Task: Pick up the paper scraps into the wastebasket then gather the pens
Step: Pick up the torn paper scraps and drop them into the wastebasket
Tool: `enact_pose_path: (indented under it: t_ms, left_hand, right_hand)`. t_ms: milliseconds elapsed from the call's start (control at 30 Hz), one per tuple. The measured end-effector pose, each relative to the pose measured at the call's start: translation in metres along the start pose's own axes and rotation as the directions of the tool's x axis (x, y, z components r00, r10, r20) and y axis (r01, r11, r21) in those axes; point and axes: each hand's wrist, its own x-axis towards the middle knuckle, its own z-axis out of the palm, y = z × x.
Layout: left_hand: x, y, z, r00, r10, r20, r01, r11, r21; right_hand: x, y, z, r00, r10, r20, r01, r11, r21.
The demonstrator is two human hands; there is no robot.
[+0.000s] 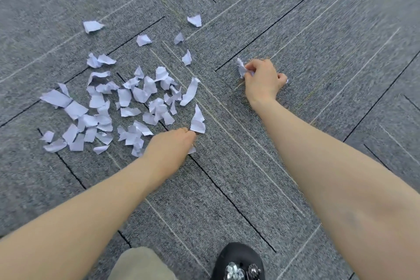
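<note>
Head view, looking down at grey carpet (pixel 318 29) with thin dark and pale lines.

Left half: main spread of white paper scraps (pixel 127 102), torn and crumpled, lying loose on the carpet, many overlapping or touching. A few outliers sit farther out: one at far left (pixel 92 26), one small piece mid-far (pixel 143 40), one at the far edge (pixel 195 20), two more small ones near it.

Left hand (pixel 170 145): down at the near-right edge of the spread, fingers curled, fingertips pinching a tall pointed scrap (pixel 197 121) that stands up off the carpet. Another bit of paper shows under the hand at its right side; can't tell if it's held or just lying there.

Right hand (pixel 263 79): farther and to the right, well apart from the spread, knuckles up, fingers curled, thumb and fingertips pinching a small crumpled scrap (pixel 242 68) at its left side. Little finger side touches or nearly touches the carpet, can't tell which.

Near edge, centre: a beige trouser knee (pixel 138 263) and just right of it a black shoe (pixel 238 261) with shiny ornaments on top.
</note>
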Motion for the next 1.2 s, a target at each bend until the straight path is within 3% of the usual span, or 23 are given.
enact_pose_path:
  t_ms: [67, 167, 300, 433, 500, 667, 800, 867, 933, 967, 1033, 1200]
  left_hand:
    - [0.004, 0.001, -0.008, 1.000, 0.014, -0.006, -0.015, 0.991, -0.132]
    - [0.018, 0.008, -0.021, 0.985, -0.011, -0.170, -0.033, 0.967, -0.252]
    - [0.043, 0.014, -0.021, 0.964, -0.096, -0.247, 0.041, 0.975, -0.219]
    - [0.049, 0.016, -0.008, 0.949, -0.139, -0.284, 0.070, 0.968, -0.239]
    - [0.048, 0.017, -0.007, 0.946, -0.152, -0.287, 0.065, 0.954, -0.292]
    - [0.050, 0.021, -0.011, 0.944, -0.188, -0.270, 0.089, 0.936, -0.340]
    - [0.048, 0.020, -0.005, 0.926, -0.272, -0.261, 0.113, 0.862, -0.494]
    - [0.045, 0.017, -0.002, 0.920, -0.328, -0.217, 0.147, 0.798, -0.584]
    - [0.040, 0.016, 0.001, 0.920, -0.355, -0.165, 0.184, 0.765, -0.617]
    - [0.038, 0.016, 0.002, 0.921, -0.358, -0.153, 0.197, 0.767, -0.610]
    - [0.035, 0.017, 0.003, 0.918, -0.364, -0.157, 0.208, 0.779, -0.592]
    - [0.033, 0.020, 0.006, 0.903, -0.390, -0.182, 0.217, 0.777, -0.591]
  right_hand:
    - [0.001, 0.004, -0.002, 0.999, -0.039, -0.006, 0.039, 0.999, -0.012]
    - [0.002, 0.007, -0.006, 0.997, -0.071, 0.035, 0.073, 0.997, -0.037]
    - [-0.002, 0.022, -0.019, 1.000, -0.017, -0.015, 0.019, 0.990, 0.139]
    - [-0.002, 0.057, -0.031, 0.998, 0.033, -0.062, -0.028, 0.997, 0.071]
    - [-0.002, 0.072, -0.030, 0.998, 0.052, -0.042, -0.050, 0.998, 0.030]
    - [-0.006, 0.074, -0.026, 0.999, 0.018, -0.036, -0.014, 0.993, 0.121]
    - [-0.020, 0.065, -0.035, 0.998, 0.056, -0.016, -0.047, 0.933, 0.357]
    - [-0.036, 0.062, -0.039, 0.995, 0.040, 0.096, -0.078, 0.897, 0.435]
    - [-0.052, 0.063, -0.035, 0.974, 0.016, 0.228, -0.104, 0.919, 0.381]
    - [-0.058, 0.064, -0.031, 0.973, 0.016, 0.229, -0.091, 0.942, 0.323]
    - [-0.063, 0.067, -0.022, 0.989, 0.016, 0.144, -0.052, 0.967, 0.249]
    - [-0.074, 0.067, -0.008, 0.999, 0.023, -0.028, -0.015, 0.967, 0.255]
